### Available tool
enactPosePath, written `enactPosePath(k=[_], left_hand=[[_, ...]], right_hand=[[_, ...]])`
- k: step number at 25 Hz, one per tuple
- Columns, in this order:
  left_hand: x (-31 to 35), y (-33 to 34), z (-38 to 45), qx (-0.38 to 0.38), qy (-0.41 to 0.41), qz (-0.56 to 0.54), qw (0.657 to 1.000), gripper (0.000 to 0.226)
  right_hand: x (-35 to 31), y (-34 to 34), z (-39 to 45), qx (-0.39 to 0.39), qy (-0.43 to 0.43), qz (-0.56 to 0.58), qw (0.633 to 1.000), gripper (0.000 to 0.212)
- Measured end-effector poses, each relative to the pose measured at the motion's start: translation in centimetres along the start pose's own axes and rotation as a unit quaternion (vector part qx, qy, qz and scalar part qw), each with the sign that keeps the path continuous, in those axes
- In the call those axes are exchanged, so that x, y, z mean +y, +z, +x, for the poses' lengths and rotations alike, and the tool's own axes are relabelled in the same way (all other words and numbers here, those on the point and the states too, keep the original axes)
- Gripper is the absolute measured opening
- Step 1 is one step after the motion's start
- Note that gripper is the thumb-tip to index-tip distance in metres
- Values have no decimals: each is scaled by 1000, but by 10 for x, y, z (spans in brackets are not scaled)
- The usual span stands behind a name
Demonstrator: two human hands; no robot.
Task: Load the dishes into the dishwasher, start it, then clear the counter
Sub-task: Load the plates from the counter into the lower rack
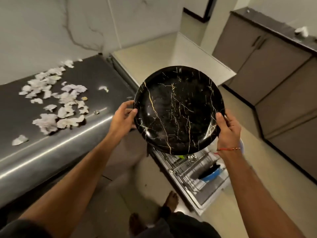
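Black marble-veined plate point(179, 110) — gripped at its rim by the left hand point(122, 116) and right hand point(228, 128) — hung above the open dishwasher rack point(187, 170), beside the paper-strewn counter point(51, 134).

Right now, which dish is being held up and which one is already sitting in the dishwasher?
The round black marble-patterned plate is held up, gripped at its rim by both hands. The blue dish already sits in the wire dishwasher rack below.

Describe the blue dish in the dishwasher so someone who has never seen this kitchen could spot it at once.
Start at the pulled-out wire dishwasher rack low on the floor, below the black gold-veined marble plate held by both hands. The blue round dish with a dark inside leans on edge in its right part. It is the only blue item there.
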State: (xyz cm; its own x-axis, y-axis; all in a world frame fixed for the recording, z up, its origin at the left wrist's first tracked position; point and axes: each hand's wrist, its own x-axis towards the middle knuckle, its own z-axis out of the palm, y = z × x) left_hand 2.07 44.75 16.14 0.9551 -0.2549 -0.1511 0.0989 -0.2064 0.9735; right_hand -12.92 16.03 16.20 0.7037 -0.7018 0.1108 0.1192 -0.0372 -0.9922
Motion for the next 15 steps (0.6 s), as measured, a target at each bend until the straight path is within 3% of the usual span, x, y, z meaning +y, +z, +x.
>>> enactPosePath(k=[6,9,15], left_hand=[[22,108,15,-75,52,94,991,19],[29,179,31,-121,73,162,977,12],[-3,340,85,-184,76,246,949,11]], right_hand=[[3,-121,-3,96,9,-25,995,33],[13,-182,14,124,21,-68,990,21],[91,-289,73,157,114,-153,969,30]])
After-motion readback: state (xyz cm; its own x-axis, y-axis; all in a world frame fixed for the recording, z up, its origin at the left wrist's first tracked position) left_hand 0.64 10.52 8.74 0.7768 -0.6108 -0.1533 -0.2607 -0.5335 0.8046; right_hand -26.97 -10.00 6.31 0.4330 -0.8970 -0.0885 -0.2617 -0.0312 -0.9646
